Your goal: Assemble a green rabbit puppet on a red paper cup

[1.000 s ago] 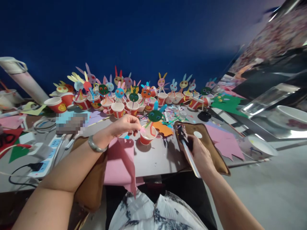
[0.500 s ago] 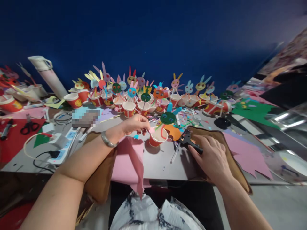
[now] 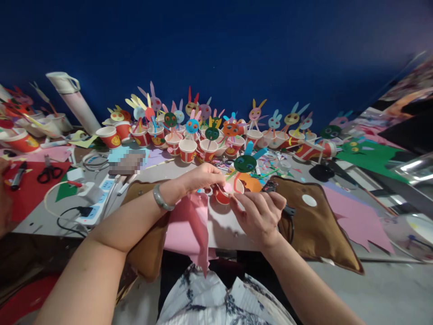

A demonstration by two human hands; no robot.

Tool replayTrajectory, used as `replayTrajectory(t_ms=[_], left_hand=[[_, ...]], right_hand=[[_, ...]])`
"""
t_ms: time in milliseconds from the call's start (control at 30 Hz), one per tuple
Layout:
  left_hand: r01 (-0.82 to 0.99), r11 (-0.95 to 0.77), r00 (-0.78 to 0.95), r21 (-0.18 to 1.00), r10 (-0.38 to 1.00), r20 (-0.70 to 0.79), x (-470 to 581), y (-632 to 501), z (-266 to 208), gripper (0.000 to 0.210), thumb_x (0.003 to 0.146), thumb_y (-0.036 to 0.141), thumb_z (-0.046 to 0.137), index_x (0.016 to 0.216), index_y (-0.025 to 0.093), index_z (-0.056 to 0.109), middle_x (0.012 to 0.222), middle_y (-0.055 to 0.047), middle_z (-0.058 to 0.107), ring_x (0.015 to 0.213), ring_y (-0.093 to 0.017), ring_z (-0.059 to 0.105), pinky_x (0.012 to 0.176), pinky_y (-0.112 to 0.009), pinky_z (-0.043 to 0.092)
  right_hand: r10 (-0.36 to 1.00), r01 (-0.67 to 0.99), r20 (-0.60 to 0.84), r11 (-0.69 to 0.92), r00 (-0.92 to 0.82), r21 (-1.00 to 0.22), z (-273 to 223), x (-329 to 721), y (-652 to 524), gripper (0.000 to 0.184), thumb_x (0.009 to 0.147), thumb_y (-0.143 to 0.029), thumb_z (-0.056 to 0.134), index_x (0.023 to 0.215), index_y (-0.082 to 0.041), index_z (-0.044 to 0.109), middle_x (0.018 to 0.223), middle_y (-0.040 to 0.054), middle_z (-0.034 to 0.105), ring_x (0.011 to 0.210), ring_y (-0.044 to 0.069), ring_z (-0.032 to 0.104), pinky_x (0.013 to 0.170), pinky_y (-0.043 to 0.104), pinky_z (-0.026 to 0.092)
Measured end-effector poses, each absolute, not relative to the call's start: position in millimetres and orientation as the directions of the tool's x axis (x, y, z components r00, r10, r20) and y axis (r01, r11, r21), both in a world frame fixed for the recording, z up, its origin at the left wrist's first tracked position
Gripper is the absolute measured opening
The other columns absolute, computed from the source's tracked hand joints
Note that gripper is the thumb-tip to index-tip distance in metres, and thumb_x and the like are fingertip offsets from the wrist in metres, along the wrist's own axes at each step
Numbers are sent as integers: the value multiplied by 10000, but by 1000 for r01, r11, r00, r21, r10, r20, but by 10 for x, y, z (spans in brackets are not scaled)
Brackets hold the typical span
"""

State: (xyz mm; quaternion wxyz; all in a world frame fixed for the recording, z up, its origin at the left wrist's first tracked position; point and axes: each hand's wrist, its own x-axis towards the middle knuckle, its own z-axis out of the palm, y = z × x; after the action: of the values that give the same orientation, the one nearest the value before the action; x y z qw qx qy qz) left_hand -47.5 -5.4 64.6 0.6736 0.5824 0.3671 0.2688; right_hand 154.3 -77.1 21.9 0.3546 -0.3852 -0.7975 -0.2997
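A red and white paper cup [image 3: 221, 197] stands on the table before me, a green paper rabbit head [image 3: 245, 163] with blue ears rising from it on a strip. My left hand [image 3: 207, 176], wearing a bangle, pinches a small pink paper piece [image 3: 228, 185] at the cup's side. From the right, my right hand [image 3: 260, 213] comes in with curled fingers, thumb and forefinger closed at the lower edge of the same piece. Partly hidden behind that hand lies a black glue gun [image 3: 290, 211]. Under my left wrist is a pink paper sheet [image 3: 187, 221].
Several rabbit-topped cups [image 3: 187, 150] line the blue wall. Brown cushions [image 3: 314, 225] lie at both sides. To the left are a power strip [image 3: 98, 201] with cables, black scissors [image 3: 49, 170] and a thermos [image 3: 76, 104]. Another person's hand [image 3: 4, 194] shows at the left edge.
My right hand has let go of the glue gun and moved left to the cup, meeting the left fingers at the pink piece. The view has shifted slightly.
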Motion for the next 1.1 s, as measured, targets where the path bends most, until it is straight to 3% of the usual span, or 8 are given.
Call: replayTrajectory(t_ms=[200, 567, 633, 733, 800, 867, 967, 1100], left_hand=[[91, 220, 547, 971, 804, -233, -436, -109, 712, 134, 703, 164, 601, 573, 135, 599, 508, 1, 602, 429, -69, 524, 410, -168, 337], [78, 216, 602, 973, 768, -219, -435, -87, 669, 128, 693, 183, 631, 578, 136, 602, 494, 7, 590, 430, -57, 497, 410, -163, 293], [93, 194, 627, 977, 751, -209, -458, -76, 693, 127, 708, 199, 645, 602, 132, 622, 511, 2, 599, 449, -63, 520, 409, -164, 295], [90, 144, 608, 985, 776, -169, -527, -44, 765, 178, 772, 237, 604, 649, 118, 652, 602, -21, 640, 482, -65, 548, 417, -173, 321], [39, 78, 557, 996, 826, -87, -580, -30, 824, 174, 791, 245, 605, 684, 115, 649, 675, -26, 662, 498, -52, 546, 434, -175, 345], [1, -2, 545, 1000, 839, 2, -623, -40, 878, 137, 774, 251, 665, 748, 118, 651, 698, -10, 653, 514, -46, 544, 453, -175, 361], [47, -88, 611, 995, 790, 41, -645, -93, 934, 215, 713, 243, 769, 857, 115, 674, 757, -5, 655, 588, -58, 575, 514, -180, 414], [152, -120, 674, 981, 738, -14, -631, -155, 926, 273, 694, 273, 823, 875, 105, 708, 814, -35, 688, 681, -82, 609, 609, -195, 470]], right_hand=[[409, 843, 804, 501, -431, 198, 161, 1511, -753, 70, 898, -261, 696, 958, -282, 667, 774, -22, 706, 676, 136, 611, 814, 370, 328], [424, 830, 805, 538, -416, 146, 162, 1515, -685, 14, 901, -260, 686, 914, -260, 692, 734, -14, 712, 632, 131, 607, 741, 351, 359], [474, 824, 799, 564, -369, 46, 168, 1501, -705, 33, 899, -252, 678, 873, -254, 698, 710, -4, 708, 644, 140, 635, 704, 338, 392], [569, 756, 810, 591, -144, -280, 179, 1433, -780, 72, 890, -261, 677, 827, -237, 703, 664, 10, 680, 595, 147, 620, 598, 312, 433], [655, 616, 752, 561, 77, -552, 179, 1366, -842, 100, 884, -299, 691, 817, -226, 703, 656, 11, 665, 560, 146, 595, 532, 293, 444], [737, 419, 634, 511, 237, -751, 166, 1299, -893, 133, 861, -341, 724, 814, -218, 703, 689, 20, 688, 589, 157, 628, 532, 287, 485], [821, 174, 492, 461, 290, -870, 127, 1224, -931, 177, 816, -380, 772, 803, -216, 708, 742, 38, 732, 672, 185, 695, 614, 311, 557], [889, 1, 389, 401, 241, -916, 91, 1160, -937, 198, 792, -395, 799, 779, -216, 715, 711, 29, 739, 632, 169, 690, 578, 286, 551]])
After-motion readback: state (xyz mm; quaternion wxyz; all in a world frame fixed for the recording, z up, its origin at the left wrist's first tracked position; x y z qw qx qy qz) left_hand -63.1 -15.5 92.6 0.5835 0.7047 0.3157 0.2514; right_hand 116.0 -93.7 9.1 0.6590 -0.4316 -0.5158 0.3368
